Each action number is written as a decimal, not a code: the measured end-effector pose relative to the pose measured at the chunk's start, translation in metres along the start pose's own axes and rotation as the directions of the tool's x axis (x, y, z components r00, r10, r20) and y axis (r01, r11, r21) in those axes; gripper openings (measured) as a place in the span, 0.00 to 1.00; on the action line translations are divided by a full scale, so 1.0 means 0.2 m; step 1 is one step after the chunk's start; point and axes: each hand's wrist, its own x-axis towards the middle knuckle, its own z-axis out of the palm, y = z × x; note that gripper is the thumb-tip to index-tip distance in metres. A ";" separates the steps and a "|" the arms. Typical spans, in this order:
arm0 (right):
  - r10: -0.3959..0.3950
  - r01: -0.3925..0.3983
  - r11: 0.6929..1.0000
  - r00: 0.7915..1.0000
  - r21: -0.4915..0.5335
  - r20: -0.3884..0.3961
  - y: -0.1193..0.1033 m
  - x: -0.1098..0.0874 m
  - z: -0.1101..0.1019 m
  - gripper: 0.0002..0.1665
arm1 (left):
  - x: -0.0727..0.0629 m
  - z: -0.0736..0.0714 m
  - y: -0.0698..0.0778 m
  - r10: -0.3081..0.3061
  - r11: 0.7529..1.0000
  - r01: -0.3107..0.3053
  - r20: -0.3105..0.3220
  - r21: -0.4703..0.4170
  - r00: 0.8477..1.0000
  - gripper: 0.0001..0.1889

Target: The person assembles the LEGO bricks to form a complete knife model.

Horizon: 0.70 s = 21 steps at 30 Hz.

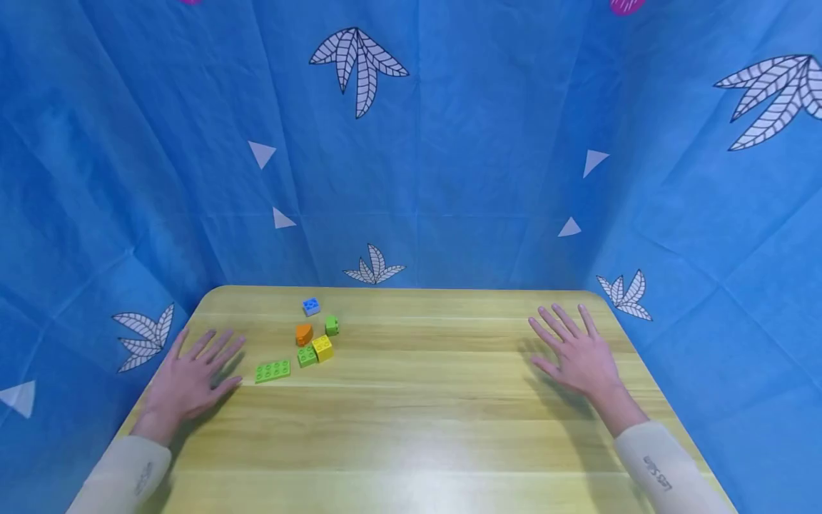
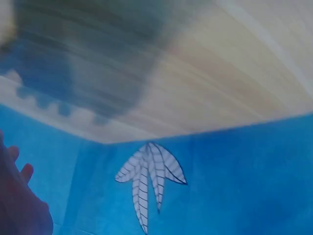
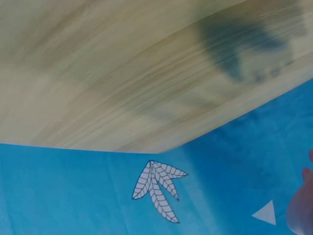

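Two hands [image 1: 581, 360], six bricks [image 1: 323, 348], sleeve [image 1: 668, 471] reading "Let's"

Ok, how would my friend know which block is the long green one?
Look at the wooden table and find the person's left hand at its left side. Just right of that hand, closer to it than any other block, is the long green block. It has two rows of bumps and is longer than its neighbours, like the yellow block.

Place: screened-off work booth | blue leaf-print cloth [image 1: 488, 143] on three sides | wood-grain table [image 1: 398, 414]
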 end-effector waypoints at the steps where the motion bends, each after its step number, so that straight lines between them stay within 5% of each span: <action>1: 0.001 -0.001 1.000 1.000 -0.002 0.000 -0.01 0.00 0.00 0.48 | 0.00 0.00 0.02 -0.015 1.000 0.015 0.007 -0.010 1.000 0.41; 5: 0.016 -0.016 0.999 1.000 0.033 0.001 -0.04 0.02 -0.02 0.48 | 0.02 -0.02 0.08 -0.103 0.991 0.107 0.058 -0.084 0.993 0.40; 8: 0.035 -0.036 0.996 0.999 0.083 0.006 -0.08 0.05 -0.03 0.47 | 0.04 -0.05 0.12 -0.185 0.959 0.209 0.133 -0.192 0.974 0.40; 12: 0.075 -0.078 0.983 0.997 0.164 0.020 -0.15 0.11 -0.06 0.48 | 0.07 -0.07 0.15 -0.257 0.875 0.340 0.264 -0.345 0.930 0.42; 16: 0.125 -0.127 0.950 0.992 0.284 0.025 -0.25 0.18 -0.10 0.48 | 0.09 -0.08 0.18 -0.266 0.784 0.416 0.355 -0.461 0.896 0.45; 21: 0.197 -0.202 0.829 0.978 0.521 0.066 -0.39 0.27 -0.13 0.46 | 0.09 -0.06 0.19 -0.247 0.684 0.456 0.408 -0.569 0.879 0.49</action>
